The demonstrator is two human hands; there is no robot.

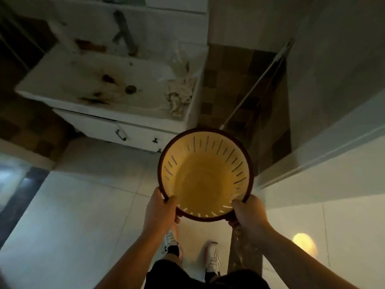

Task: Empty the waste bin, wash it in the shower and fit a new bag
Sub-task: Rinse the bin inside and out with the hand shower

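Waste bin (205, 180): round yellow plastic, smooth inside, with narrow vertical slots cut round the upper wall and a dark brown rim; held in the air over the pale floor tiles (87, 205), in front of the sink cabinet, nothing visible inside it.
Left hand (160, 207): fingers curled under the near-left rim, thumb lying over its top edge, gripping it.
Right hand (248, 213): gripping the near-right rim in the same way, thumb inside the lip.
Sink (100, 80): white rectangular basin, glossy, streaked with brown stains round a dark round drain.
Plastic bag (181, 80): thin, clear, crumpled, lying in the basin's right end with pale scraps showing through.
Cabinet (125, 130): white, flat-fronted, small dark metal handles.
Shoes (212, 259): white with dark stripes.
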